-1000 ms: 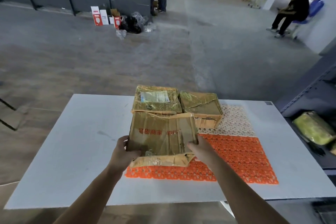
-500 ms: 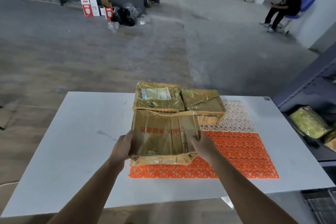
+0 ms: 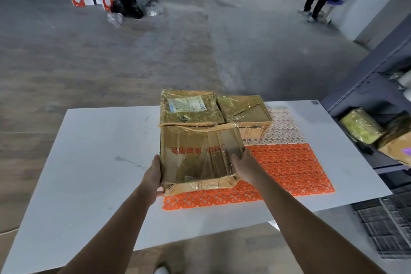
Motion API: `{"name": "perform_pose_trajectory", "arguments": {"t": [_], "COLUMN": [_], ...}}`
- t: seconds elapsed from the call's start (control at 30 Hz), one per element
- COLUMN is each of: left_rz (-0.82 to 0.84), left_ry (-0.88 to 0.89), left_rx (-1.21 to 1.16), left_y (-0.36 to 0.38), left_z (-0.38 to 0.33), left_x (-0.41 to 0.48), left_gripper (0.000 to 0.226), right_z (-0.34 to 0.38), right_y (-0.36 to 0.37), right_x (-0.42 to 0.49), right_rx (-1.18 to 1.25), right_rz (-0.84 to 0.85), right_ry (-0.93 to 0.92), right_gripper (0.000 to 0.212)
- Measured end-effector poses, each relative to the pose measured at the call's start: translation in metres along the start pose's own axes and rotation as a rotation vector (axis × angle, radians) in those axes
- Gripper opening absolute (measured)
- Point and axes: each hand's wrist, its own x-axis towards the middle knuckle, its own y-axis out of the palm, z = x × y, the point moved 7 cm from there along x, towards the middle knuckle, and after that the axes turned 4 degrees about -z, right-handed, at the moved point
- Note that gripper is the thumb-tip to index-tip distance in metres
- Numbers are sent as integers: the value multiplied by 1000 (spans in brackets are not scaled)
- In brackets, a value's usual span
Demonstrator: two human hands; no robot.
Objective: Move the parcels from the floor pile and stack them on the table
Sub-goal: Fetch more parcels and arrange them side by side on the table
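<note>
A bare stretch of the white tabletop [image 3: 100, 151] is seen at the left. The left grip [image 3: 153, 176] is clamped on the left side of the front parcel [image 3: 198, 155], with the thumb along the side and fingertips tucked beneath the near corner. This taped brown parcel, printed with red characters, is held over the near left part of the orange mat [image 3: 289, 169]; it appears to touch the mat, though this cannot be told for certain. The right grip [image 3: 244, 167] is closed on the parcel's right edge, thumb laid on top. Just behind, the labelled parcel [image 3: 189, 111] is found, and the smaller parcel [image 3: 244, 111] is set beside it on the white mat [image 3: 284, 131]. Further wrapped packages [image 3: 360, 125] are kept on the shelf [image 3: 367, 95] at far right.
</note>
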Motion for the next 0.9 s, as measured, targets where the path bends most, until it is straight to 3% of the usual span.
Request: {"name": "perform_pose_trajectory", "arguments": {"t": [0.13, 0.3, 0.6, 0.73, 0.9], "left_rz": [-167, -193, -273, -363, -529], "left_ry": [109, 191, 373, 408, 416], "left_rx": [114, 103, -44, -208, -211], "left_y": [-10, -28, -62, -82, -125], "left_z": [-19, -26, 4, 59, 149], "left_x": [-15, -35, -130, -190, -263], "left_gripper": [55, 59, 50, 31, 32], "right_z": [17, 41, 67, 63, 50], "right_y": [-10, -13, 6, 33, 84], "right_x": [-18, -48, -122, -177, -258], "right_rx": [-383, -434, -299, -203, -127], "right_rz": [-203, -304, -109, 9, 212], "right_ry": [-54, -174, -452, -579, -689], "right_gripper": [66, 60, 55, 53, 49]}}
